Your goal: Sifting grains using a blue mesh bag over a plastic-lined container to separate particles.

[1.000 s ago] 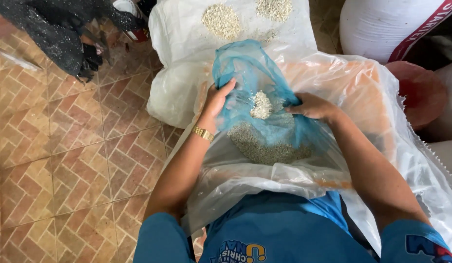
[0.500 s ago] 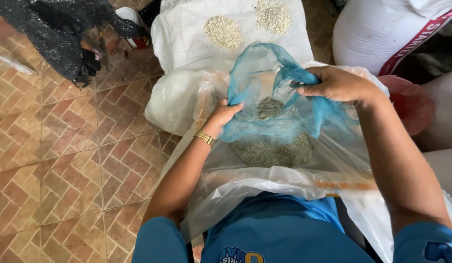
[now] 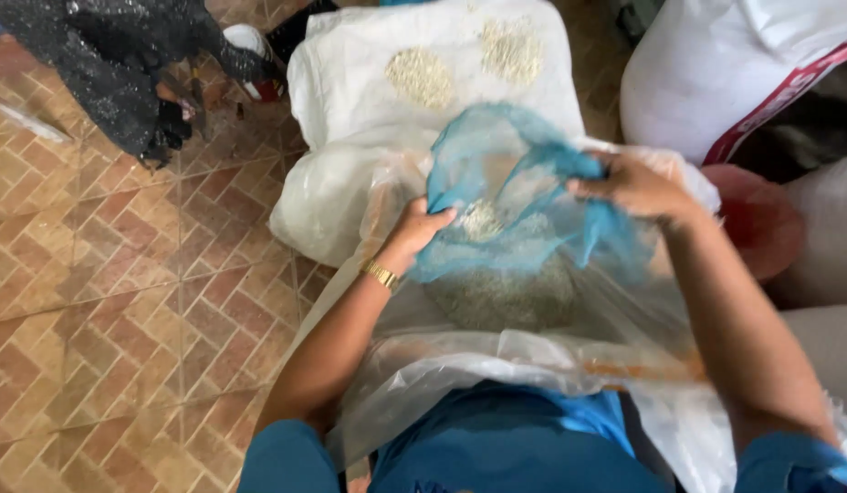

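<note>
Clear sack: spread over the lap, soft, slippery.
Blue bag: thin, limp, grain-weighted; best gripped at its rim.
Left hand: pinching the rim.
Right hand: clenched on bunched rim.
White sack: beyond, grain piles on top.

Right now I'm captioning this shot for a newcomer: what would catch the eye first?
The thin blue plastic bag at centre, half full of pale grain, gripped on its edges by the left hand and right hand. Behind it, two small grain heaps lie on a white woven sack.
</note>
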